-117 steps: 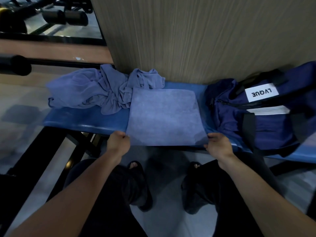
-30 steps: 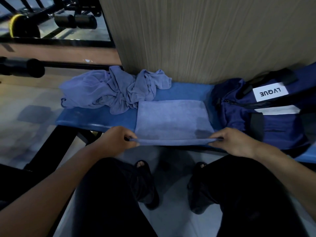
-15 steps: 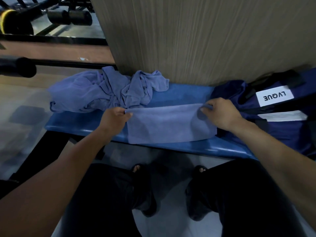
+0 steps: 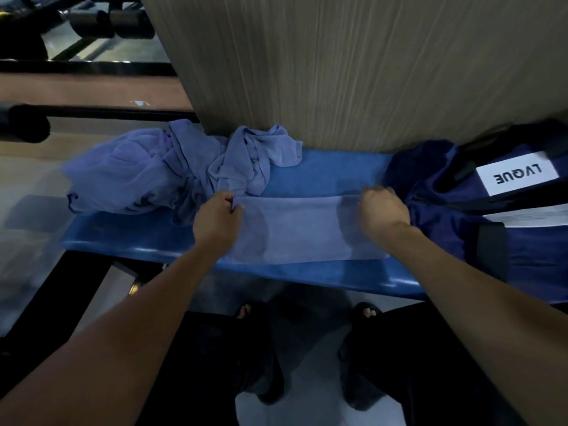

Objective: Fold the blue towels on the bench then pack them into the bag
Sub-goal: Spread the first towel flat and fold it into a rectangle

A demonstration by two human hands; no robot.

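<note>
Bag (image 4: 455, 216) at the bench's (image 4: 129, 238) right end, white label reads "LVQUE" (image 4: 518, 175), upside down to me. Folded towel (image 4: 301, 230) lies flat mid-bench near the front edge, between my hands. My left hand (image 4: 216, 222) pinches its far left corner, fingers curled. My right hand (image 4: 382, 215) grips its far right corner, beside the bag. Crumpled towels (image 4: 172, 173) piled at the back left.

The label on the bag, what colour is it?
White label with black letters, head view.
</note>
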